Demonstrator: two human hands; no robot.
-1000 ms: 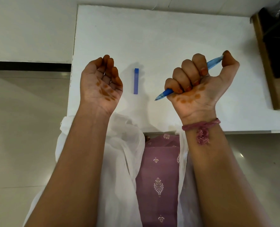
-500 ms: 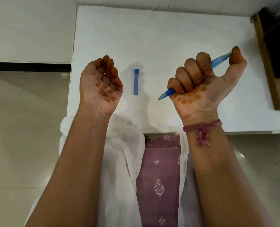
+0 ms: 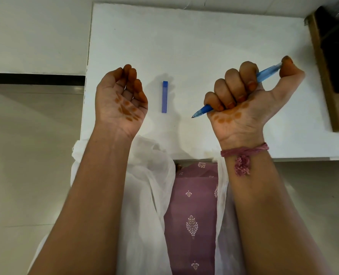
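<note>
Two hands hang palm-up above the table's (image 3: 184, 46) near edge. The right hand (image 3: 242, 108) fists a blue pen (image 3: 202, 111), thumb on its rear end, seemingly to click it. The left hand (image 3: 121, 102), loosely curled, holds nothing — a blue bar (image 3: 164, 96) lies between them.

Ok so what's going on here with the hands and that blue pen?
A person holds both hands up, palms toward the camera, over a white table. The right hand grips a blue pen in its fist, the bare tip pointing down and to the left. The left hand is loosely curled and holds nothing. Between the two hands a small blue piece, possibly the pen's cap, lies flat on the table, touched by neither hand.
</note>
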